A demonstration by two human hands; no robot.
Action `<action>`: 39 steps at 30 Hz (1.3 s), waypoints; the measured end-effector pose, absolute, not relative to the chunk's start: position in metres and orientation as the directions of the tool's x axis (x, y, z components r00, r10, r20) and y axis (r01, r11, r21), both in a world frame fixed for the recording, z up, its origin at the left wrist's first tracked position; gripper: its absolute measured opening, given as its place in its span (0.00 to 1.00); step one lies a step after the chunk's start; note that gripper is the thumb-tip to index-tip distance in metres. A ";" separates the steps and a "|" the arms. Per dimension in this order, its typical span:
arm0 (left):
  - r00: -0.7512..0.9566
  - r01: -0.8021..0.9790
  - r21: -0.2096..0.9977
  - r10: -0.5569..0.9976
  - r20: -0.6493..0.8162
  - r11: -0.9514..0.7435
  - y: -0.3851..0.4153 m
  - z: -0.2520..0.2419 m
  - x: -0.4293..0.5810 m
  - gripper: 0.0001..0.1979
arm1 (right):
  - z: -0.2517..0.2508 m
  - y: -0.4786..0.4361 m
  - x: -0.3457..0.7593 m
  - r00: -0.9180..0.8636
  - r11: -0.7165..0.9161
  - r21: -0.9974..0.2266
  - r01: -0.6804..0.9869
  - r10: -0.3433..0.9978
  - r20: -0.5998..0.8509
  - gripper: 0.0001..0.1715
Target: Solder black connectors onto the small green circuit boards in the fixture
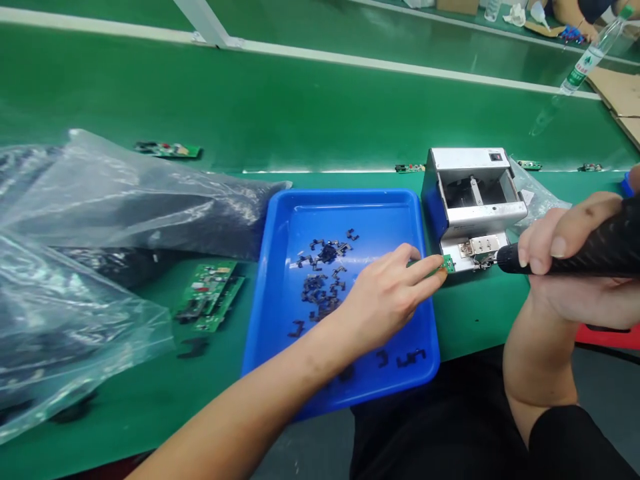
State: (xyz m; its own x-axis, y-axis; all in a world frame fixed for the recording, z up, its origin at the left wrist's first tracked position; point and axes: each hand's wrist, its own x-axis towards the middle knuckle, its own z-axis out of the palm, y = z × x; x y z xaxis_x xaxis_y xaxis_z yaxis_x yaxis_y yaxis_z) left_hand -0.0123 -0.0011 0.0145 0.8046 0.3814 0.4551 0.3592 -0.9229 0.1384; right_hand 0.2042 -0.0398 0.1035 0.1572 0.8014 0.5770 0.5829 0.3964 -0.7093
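Note:
My left hand (pixel 387 293) reaches across a blue tray (pixel 430 360) and pinches a small green circuit board (pixel 449 264), mostly hidden behind the fingers. That board is at the front of a silver screw feeder (pixel 475 217). Wrapped in my right hand (pixel 565 267) is a black electric screwdriver (pixel 600 250), lying nearly level with its tip pointing left at the feeder's front outlet. Whether the tip touches a screw is too small to tell. Several small black plastic clips (pixel 320 287) lie loose in the tray.
Clear plastic bags (pixel 125 207) of dark parts fill the left side. Circuit boards (pixel 207 293) lie between bags and tray, with another board (pixel 169 150) behind. A water bottle (pixel 587 67) stands at the back right, near a co-worker's hand (pixel 587 30).

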 end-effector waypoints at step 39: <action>0.824 0.387 0.150 0.414 0.386 -0.910 -0.004 0.016 -0.008 0.16 | 0.080 -0.050 0.213 0.151 0.647 -0.761 0.047 0.748 0.646 0.24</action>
State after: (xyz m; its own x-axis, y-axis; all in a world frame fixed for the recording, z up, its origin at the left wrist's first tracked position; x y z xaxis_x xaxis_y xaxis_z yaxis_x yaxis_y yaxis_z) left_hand -0.0083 -0.0040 0.0164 0.8241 0.4143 0.3862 0.3873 -0.9097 0.1496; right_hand 0.2134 -0.0496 0.0800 0.1514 0.7483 0.6459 0.0469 0.6473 -0.7608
